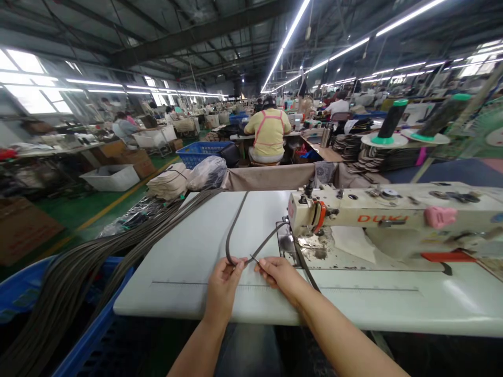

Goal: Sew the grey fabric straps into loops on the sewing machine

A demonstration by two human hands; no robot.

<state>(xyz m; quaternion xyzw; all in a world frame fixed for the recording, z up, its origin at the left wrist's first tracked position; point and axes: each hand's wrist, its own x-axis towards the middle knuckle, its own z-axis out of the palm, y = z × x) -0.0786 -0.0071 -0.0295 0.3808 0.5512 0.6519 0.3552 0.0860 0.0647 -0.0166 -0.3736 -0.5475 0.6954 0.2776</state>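
My left hand [226, 280] is closed in a pinch on a narrow dark grey strap [231, 230] above the front of the white sewing table. One part of the strap curves up and away across the tabletop; another slants from my fingers to the sewing machine's needle area [293, 230]. Close beside it, my right hand [277, 272] is closed around a small pointed metal tool [253, 257]. Its thin tip touches or crosses the strap, and my fingers hide the rest, so its exact kind is unclear. Another dark strap length [306, 264] runs down from the machine to the table's front.
The sewing machine [393, 209] fills the table's right side. A ruler strip [188, 283] lies along the tabletop's front. Many dark straps [98, 251] drape over a blue basket [106, 319] at left. Behind the table, a co-worker [271, 131] sits facing away. Thread cones [393, 123] stand at right.
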